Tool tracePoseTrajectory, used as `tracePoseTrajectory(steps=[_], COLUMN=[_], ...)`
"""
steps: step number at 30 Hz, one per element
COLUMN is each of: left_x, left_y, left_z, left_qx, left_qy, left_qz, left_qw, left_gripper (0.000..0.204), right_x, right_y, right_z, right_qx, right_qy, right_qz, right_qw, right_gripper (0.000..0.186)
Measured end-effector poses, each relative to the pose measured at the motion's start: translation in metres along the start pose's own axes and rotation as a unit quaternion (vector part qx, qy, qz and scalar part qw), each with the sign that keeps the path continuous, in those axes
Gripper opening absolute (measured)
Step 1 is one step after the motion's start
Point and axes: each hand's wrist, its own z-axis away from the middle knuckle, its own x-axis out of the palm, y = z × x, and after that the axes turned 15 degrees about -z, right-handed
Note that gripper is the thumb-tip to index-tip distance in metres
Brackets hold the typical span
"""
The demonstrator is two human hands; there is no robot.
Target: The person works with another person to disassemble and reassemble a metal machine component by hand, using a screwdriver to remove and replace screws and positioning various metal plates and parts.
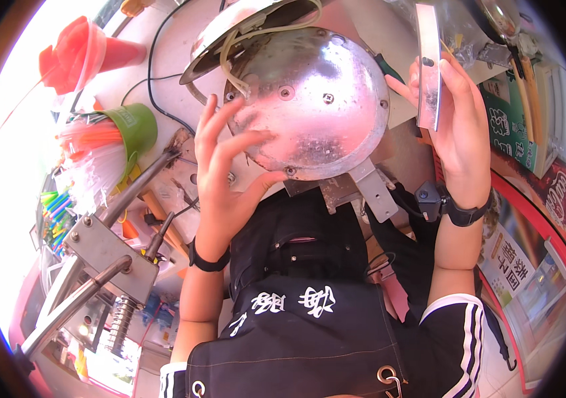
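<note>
A: Where is the round metal disc (316,126)?

B: Mid-view, in front of the person, its face with the screws (328,99) toward the camera. A tilted, bowl-shaped metal cover (211,50) with a pale tube (223,56) stands just beyond it; a metal bracket (377,194) juts out by the lower rim.

A: And the 2 hands?

B: The left hand (220,169) is open, fingers spread by the disc's left side, thumb by the lower rim; whether it touches the metal is hard to tell. The right hand (460,129) grips a narrow, shiny metal strip (430,89) upright, right of the disc.

A: So which step is this?

B: Probably handling loose machine parts; fitting or removing, the view does not settle.

A: What does the next move call for?

B: Likely a steady left hand on the disc, with the strip brought in squarely or laid on the tabletop (171,53).
</note>
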Motion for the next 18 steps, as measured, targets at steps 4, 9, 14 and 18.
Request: tracePoseTrajectory(steps=[4,9,14,18], left_x=[-0.005,-0.01,-0.008,-0.009], left_y=[0.017,0.028,0.031,0.032], left_z=[-0.013,-0.021,-0.018,-0.018], left_qx=[0.175,0.271,0.34,0.353], left_qy=[-0.093,-0.095,-0.104,-0.09], left_qz=[-0.166,-0.217,-0.22,-0.205], left_qw=[0.966,0.933,0.908,0.908], left_gripper=[0.034,0.024,0.016,0.018], right_x=[-0.002,-0.009,0.001,-0.002], right_y=[-0.003,-0.005,-0.007,-0.01], right_z=[-0.005,-0.009,-0.008,-0.01], right_qx=[0.009,0.002,0.014,0.019], right_qy=[-0.005,-0.027,-0.008,-0.014], right_qz=[-0.033,-0.051,0.006,0.021], right_qw=[0.999,0.998,1.0,1.0], right_gripper=[0.026,0.027,0.035,0.034])
